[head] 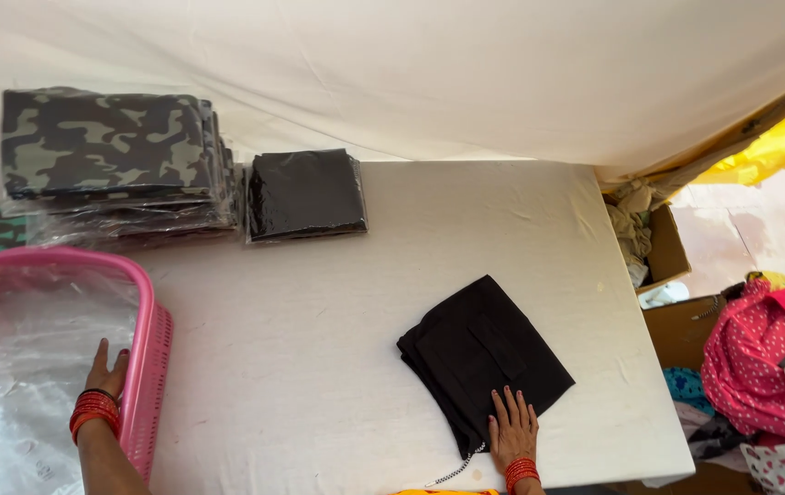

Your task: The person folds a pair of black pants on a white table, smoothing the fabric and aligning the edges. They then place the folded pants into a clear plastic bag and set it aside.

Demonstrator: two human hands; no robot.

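- Hands: right hand [513, 429] lies flat on the near edge of the folded black garment [482, 357], fingers spread.
- Left hand [104, 371] reaches into the pink basket [149, 367] at near left, fingers together on clear plastic bags [16, 367].
- Garment sits near right on the white table [319, 321].
- Far left: camouflage stack [108, 151], black packet [305, 194] beside it.

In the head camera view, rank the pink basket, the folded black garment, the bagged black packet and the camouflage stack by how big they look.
1. Pink basket, cut off by the frame edge.
2. Camouflage stack.
3. Folded black garment, though it is nearer the camera.
4. Bagged black packet, farther away, so its true size against the garment is unsure.
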